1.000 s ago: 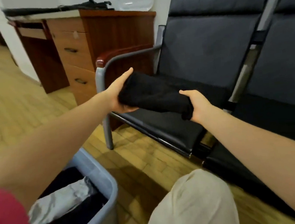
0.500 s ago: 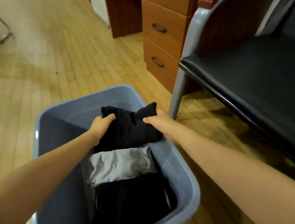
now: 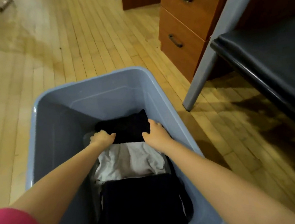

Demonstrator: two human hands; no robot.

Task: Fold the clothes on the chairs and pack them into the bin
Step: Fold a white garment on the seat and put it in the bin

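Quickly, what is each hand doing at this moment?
Left hand: grips the left edge of the folded black garment in the bin.
Right hand: grips its right edge.

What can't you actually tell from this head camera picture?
- Bin floor: hidden by the black garment, grey garment and dark garment.
- Left hand and right hand fingertips: buried in black cloth, so each grip is unclear.
- Chair: cut off by the right edge.
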